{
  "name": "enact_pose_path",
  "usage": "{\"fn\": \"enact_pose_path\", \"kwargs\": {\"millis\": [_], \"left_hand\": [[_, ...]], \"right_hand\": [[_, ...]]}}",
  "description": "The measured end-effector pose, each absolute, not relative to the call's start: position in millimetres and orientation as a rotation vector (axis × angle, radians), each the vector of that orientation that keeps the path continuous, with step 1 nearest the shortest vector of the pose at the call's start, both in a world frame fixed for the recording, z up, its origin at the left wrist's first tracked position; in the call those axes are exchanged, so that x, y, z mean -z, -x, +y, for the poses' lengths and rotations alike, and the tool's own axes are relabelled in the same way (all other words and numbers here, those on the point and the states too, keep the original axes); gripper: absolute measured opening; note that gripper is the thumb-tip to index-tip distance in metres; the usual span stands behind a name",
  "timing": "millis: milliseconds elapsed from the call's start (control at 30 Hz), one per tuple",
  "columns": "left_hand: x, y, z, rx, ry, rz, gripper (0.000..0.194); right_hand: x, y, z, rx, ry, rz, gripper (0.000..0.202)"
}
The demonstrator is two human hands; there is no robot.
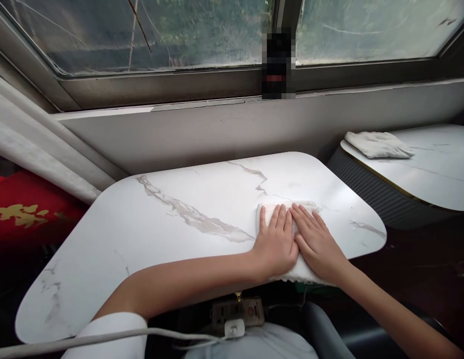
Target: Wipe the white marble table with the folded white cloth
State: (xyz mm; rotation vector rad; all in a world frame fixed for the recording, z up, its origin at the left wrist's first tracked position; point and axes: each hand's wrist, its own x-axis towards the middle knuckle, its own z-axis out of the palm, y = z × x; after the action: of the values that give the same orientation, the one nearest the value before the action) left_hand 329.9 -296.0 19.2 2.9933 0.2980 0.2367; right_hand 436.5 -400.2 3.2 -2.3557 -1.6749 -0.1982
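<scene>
A white cloth (305, 269) lies flat on the right part of a white, marble-patterned table (202, 199), reaching its near edge. My left hand (276, 242) presses flat on the cloth, fingers pointing away from me and slightly apart. Beside it, touching it, my right hand (317, 243) rests palm down on the same cloth with its fingers stretched out. Neither hand grips the cloth; parts of it are hidden beneath them.
A second marbled table (441, 169) at the right bears a folded white cloth (379, 144). Windows and a sill (202, 105) run behind. Below the near edge are a power strip (237, 311) and a white cable (172, 331). Red fabric (30, 209) hangs left.
</scene>
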Motion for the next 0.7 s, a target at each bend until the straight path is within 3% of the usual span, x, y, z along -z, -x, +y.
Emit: {"fn": "enact_pose_path", "kwargs": {"millis": [167, 400, 700], "left_hand": [[-14, -380, -251, -0.269, -2.926, 0.415, 0.056], [-8, -464, -185, -0.373, -2.863, 0.630, 0.056], [-6, -531, -152, -0.387, -2.862, 0.681, 0.056]], "right_hand": [[0, -485, -347, 0.211, 2.416, -1.495, 0.052], [-1, -577, -262, 0.247, 2.367, -1.707, 0.053], [2, -638, -227, 0.276, 2.388, -1.627, 0.052]]}}
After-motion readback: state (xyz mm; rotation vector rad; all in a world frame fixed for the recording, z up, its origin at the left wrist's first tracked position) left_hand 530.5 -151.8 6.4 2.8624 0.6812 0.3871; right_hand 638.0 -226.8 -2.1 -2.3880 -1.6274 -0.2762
